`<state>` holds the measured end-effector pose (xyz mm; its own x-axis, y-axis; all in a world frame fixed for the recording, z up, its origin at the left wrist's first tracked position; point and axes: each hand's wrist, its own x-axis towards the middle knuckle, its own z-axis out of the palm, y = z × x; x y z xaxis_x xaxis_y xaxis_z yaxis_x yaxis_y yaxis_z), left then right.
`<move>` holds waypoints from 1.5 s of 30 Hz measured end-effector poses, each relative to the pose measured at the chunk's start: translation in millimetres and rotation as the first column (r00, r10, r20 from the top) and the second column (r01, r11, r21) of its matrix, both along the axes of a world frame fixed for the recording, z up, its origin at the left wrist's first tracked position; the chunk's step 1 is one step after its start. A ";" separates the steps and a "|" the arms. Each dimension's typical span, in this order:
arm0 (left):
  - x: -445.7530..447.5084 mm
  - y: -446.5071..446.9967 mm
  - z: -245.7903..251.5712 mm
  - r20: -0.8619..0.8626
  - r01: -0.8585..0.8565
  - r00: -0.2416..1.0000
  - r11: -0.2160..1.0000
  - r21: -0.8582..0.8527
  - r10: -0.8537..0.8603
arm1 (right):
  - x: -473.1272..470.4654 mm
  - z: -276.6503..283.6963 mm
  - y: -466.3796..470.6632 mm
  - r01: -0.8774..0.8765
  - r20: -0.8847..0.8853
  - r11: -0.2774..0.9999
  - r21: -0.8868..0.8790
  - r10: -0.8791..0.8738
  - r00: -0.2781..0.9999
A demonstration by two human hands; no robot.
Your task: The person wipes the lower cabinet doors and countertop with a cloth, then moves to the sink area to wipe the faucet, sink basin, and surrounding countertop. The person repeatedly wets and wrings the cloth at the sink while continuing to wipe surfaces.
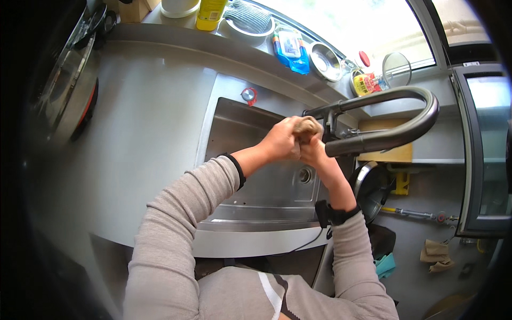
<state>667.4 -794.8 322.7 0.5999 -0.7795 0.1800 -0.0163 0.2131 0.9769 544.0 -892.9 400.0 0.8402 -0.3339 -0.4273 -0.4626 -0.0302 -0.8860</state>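
Over the stainless steel sink (256, 192), both hands grip a crumpled brown cloth (308, 126). My left hand (283, 138) is closed around it from the left side, and my right hand (314, 152) holds its lower right part. The two hands meet at the cloth, and some of the fingers are hidden. Just right of my right hand is the end of a dark metal faucet (384, 140), whose spout curves out to the right. The sink drain (305, 175) shows below the hands.
A windowsill behind the sink holds a yellow bottle (208, 15), a wipes packet (291, 48) and a metal bowl (326, 62). A round metal knob (249, 95) sits on the sink's back rim. A lidded pan (76, 96) stands left; another pan (370, 192) is on the right.
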 end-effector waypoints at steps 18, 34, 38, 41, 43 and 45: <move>1.8 -177.2 -31.2 0.140 -0.112 0.980 0.976 -0.185 0.139 | 67.2 -34.3 -141.9 0.452 0.588 0.872 0.191 -0.470 0.658; -7.2 -131.8 -62.2 0.088 -0.211 0.967 0.944 -0.254 0.240 | 75.6 -42.3 -138.1 0.718 0.597 0.690 -0.090 -0.540 0.593; 11.8 -134.5 -30.7 -0.233 -0.053 0.971 0.912 -0.407 -0.048 | 73.4 -44.6 -140.6 0.702 0.596 0.707 0.086 -0.601 0.532; 15.6 -158.9 -6.4 -0.184 -0.069 0.983 0.880 -0.470 -0.022 | 71.7 -45.8 -141.8 0.628 0.622 0.765 0.140 -0.561 0.545; 15.0 -172.2 -0.8 -0.134 -0.084 0.989 0.971 -0.222 0.055 | 72.3 -46.5 -141.8 0.619 0.632 0.767 0.166 -0.565 0.530; 18.8 -180.4 -9.4 -0.127 -0.010 0.992 0.977 -0.214 -0.018 | 73.0 -46.7 -141.0 0.684 0.641 0.724 0.088 -0.567 0.518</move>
<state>686.2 -975.1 313.3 0.6258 -0.7335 0.2654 0.1063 0.4173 0.9025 617.0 -1033.9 353.3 0.4260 -0.8859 0.1835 0.1954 -0.1079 -0.9748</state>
